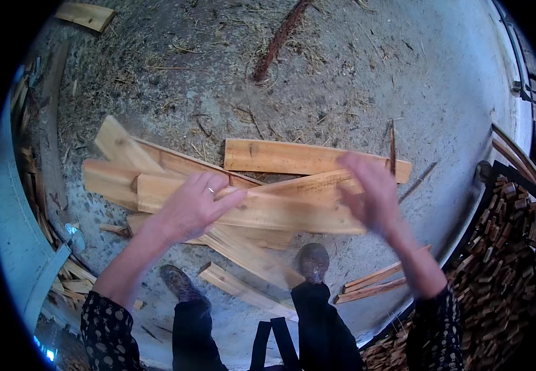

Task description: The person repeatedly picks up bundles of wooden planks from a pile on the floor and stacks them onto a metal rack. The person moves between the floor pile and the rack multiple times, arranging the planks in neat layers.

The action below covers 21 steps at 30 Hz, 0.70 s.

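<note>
My left hand (195, 204), with a ring on one finger, is closed on the upper edge of a pale wooden board (280, 211) that lies across in front of me. Near the board's right part, my right hand (370, 191) is blurred by motion; its thumb and fingers are apart and nothing shows between them. Behind the held board, another board (317, 183) slants up to the right. Farther off lies a wider board (280, 156). More boards (110, 176) cross each other at the left, partly hidden by the held one. Below, a slanting board (252, 253) reaches toward my right boot.
My boots (313, 263) stand on a dusty concrete floor (175, 80) strewn with straw and wood bits. Narrow wood strips (370, 284) lie at the right. A large pile of split wood (503, 266) fills the right side. A dark reddish pole (280, 40) stands ahead.
</note>
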Available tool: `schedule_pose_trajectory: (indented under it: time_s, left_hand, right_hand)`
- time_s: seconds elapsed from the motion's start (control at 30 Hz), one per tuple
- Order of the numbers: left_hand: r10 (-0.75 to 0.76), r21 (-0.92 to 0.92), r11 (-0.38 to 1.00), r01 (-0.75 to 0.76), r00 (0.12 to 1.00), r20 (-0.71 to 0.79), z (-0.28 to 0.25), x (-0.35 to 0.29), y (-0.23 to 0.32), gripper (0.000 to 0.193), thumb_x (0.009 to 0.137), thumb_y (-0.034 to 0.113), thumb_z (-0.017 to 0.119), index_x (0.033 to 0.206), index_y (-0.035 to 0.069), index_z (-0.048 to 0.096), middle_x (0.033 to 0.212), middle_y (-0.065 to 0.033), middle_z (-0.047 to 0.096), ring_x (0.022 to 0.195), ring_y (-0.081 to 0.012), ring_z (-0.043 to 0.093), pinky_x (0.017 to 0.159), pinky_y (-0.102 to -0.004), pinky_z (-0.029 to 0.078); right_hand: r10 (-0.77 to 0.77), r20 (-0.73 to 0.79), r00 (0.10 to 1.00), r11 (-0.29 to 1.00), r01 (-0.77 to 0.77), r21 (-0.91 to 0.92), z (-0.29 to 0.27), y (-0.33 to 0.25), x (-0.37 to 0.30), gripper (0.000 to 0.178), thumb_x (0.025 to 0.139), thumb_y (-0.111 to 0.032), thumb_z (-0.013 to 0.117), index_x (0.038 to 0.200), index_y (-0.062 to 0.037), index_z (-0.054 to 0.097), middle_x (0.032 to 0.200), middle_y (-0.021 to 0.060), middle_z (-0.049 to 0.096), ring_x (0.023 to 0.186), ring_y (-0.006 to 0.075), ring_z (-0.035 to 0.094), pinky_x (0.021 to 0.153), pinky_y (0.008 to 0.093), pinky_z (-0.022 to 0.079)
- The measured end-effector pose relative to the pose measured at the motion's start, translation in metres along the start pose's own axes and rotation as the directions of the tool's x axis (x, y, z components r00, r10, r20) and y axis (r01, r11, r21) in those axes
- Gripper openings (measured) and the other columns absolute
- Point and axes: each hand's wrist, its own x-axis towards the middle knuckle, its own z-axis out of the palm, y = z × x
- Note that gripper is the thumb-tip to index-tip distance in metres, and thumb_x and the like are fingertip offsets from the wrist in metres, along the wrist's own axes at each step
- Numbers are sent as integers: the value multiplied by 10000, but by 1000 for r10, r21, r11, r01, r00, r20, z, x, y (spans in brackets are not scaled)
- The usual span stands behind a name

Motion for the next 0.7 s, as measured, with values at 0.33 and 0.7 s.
schedule_pose_trajectory:
  time_s: [0.33,0.7]
  left_hand:
    - [-352,-101,936,338,899,-258,11,-34,90,531,544,82,676,1051,67,519,1082,-140,474,1032,-318,452,880,-409,369]
    - [-796,-814,-576,-74,278,538,174,-67,161,542,830,418,540,1218,80,370,1204,-74,443,1149,-193,393,986,-389,284]
  right_hand:
    - [247,210,946,964,-218,-152,71,62,0,426,650,-276,674,1011,-95,536,989,106,548,907,305,529,748,404,415]
    - [51,396,917,958,-157,238,28,21,28,355,645,-310,697,649,-42,464,610,104,439,584,276,465,541,387,376]
